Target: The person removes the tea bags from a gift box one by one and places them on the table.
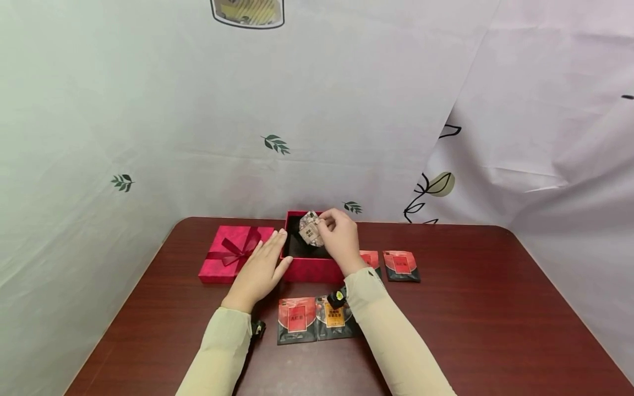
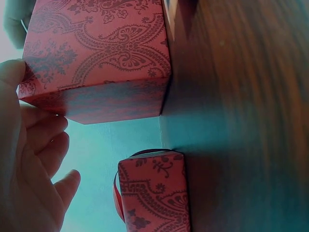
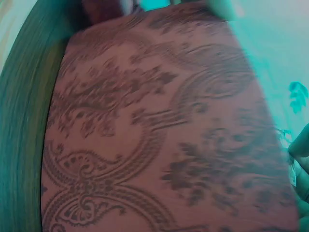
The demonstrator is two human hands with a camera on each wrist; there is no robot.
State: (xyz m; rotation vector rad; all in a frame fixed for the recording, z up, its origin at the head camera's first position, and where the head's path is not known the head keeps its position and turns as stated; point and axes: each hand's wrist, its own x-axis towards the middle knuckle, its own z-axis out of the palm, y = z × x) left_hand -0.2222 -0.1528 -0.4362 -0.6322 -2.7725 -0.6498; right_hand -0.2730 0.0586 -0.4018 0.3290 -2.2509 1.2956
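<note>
A small clear-wrapped packet with a tan label (image 1: 310, 230) is pinched between the thumb and fingers of my right hand (image 1: 342, 237), over the open red gift box (image 1: 312, 270). The box's inside is black. In the right wrist view the box's patterned side (image 3: 154, 121) fills most of the picture, with part of the right hand (image 3: 303, 164) at the right edge. My left hand (image 1: 260, 270) has its fingers extended and lies at the box's left edge. In the left wrist view, the left thumb (image 2: 12, 72) touches the patterned box (image 2: 101, 43) near its rim.
Left of the box lies its red lid (image 1: 215, 270) with a dark red ribbon bow (image 1: 235, 251). Two red-and-black sachets, one red (image 1: 297, 322) and one with an orange label (image 1: 334, 319), lie in front. Two more, a partly hidden sachet (image 1: 371, 259) and another sachet (image 1: 401, 266), lie right.
</note>
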